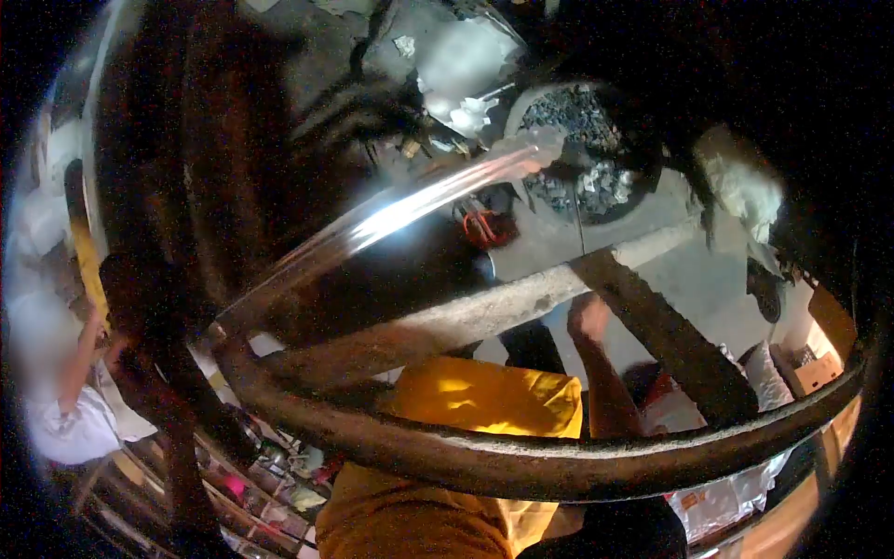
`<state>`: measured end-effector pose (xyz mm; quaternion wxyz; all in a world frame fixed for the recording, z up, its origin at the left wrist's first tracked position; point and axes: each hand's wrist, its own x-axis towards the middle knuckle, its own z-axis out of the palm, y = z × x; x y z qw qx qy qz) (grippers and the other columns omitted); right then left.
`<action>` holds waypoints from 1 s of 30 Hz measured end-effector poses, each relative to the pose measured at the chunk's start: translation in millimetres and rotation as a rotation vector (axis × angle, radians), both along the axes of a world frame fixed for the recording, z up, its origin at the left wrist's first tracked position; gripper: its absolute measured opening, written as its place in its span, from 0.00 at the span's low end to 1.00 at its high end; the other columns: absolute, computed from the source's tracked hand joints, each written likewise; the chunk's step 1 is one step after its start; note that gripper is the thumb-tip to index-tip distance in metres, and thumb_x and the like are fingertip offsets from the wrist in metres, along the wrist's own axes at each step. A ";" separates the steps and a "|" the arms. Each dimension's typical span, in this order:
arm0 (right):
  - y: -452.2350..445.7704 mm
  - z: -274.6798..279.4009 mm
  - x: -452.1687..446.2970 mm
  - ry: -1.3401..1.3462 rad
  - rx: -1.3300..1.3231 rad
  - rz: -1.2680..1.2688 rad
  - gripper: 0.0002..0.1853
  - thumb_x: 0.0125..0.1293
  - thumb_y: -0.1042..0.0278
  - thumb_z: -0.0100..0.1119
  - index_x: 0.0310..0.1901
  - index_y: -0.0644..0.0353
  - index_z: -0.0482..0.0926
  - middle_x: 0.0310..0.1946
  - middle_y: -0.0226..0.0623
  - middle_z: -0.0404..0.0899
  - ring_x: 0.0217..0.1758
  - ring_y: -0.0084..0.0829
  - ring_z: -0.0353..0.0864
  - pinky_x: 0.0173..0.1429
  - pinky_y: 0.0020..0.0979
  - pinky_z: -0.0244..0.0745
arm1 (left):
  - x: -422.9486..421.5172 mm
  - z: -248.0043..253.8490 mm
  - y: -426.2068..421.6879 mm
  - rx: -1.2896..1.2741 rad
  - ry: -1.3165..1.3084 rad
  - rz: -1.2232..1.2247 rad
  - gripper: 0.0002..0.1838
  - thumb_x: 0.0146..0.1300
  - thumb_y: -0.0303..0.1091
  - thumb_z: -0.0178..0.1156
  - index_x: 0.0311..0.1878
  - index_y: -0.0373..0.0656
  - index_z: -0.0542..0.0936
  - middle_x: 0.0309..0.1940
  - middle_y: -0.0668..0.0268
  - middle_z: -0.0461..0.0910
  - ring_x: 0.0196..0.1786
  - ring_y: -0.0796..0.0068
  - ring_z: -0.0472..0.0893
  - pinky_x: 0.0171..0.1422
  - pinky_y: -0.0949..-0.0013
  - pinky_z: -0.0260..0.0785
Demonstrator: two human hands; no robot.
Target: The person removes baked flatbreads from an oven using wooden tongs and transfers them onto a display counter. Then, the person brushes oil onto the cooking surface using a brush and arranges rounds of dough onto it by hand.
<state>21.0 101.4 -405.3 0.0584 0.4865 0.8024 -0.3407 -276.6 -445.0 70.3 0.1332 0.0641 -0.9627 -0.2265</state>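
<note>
A large curved frame with a rough, dark rim point(447, 456) and pale-topped crossbars point(466, 309) spans the view in front of my orange-yellow shirt point(410, 512). My right hand point(589, 319) is closed against the frame where a dark strut point(670, 326) meets the pale bar; the bar partly hides its fingers. At the left, in deep shadow, my left hand point(144, 377) appears wrapped around a dark bar point(191, 382). Beyond the frame, a shiny metal tube point(400, 219) slants up to the right, its far end blurred.
A round container point(517, 116) of dark and grey chunks stands on the floor, with red-handled tools point(482, 225) nearby. A person in a white shirt point(70, 424) is at the left beside a yellow bar point(88, 265). Plastic bags point(726, 494) and a cardboard box point(819, 373) lie right.
</note>
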 end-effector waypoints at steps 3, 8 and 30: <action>1.5 -20.4 -39.9 -0.015 0.004 -0.027 0.15 0.66 0.61 0.53 0.47 0.63 0.77 0.38 0.47 0.79 0.39 0.46 0.78 0.41 0.41 0.73 | -30.4 -0.3 41.1 -0.054 0.041 -0.060 0.13 0.71 0.33 0.52 0.54 0.38 0.71 0.51 0.62 0.75 0.53 0.69 0.74 0.62 0.67 0.64; -0.8 -27.2 -55.0 -0.014 -0.006 -0.045 0.14 0.66 0.62 0.54 0.47 0.63 0.77 0.38 0.47 0.79 0.39 0.45 0.78 0.41 0.40 0.74 | -33.2 4.0 77.3 -0.154 0.092 -0.194 0.12 0.70 0.33 0.54 0.52 0.40 0.72 0.50 0.63 0.75 0.53 0.70 0.73 0.61 0.69 0.65; -32.0 25.2 9.5 -0.071 -0.112 -0.003 0.13 0.65 0.67 0.55 0.48 0.62 0.77 0.40 0.44 0.79 0.39 0.42 0.79 0.41 0.37 0.75 | -26.8 -36.2 49.2 0.165 0.079 -0.073 0.14 0.66 0.30 0.54 0.53 0.37 0.74 0.49 0.59 0.76 0.53 0.65 0.73 0.62 0.63 0.65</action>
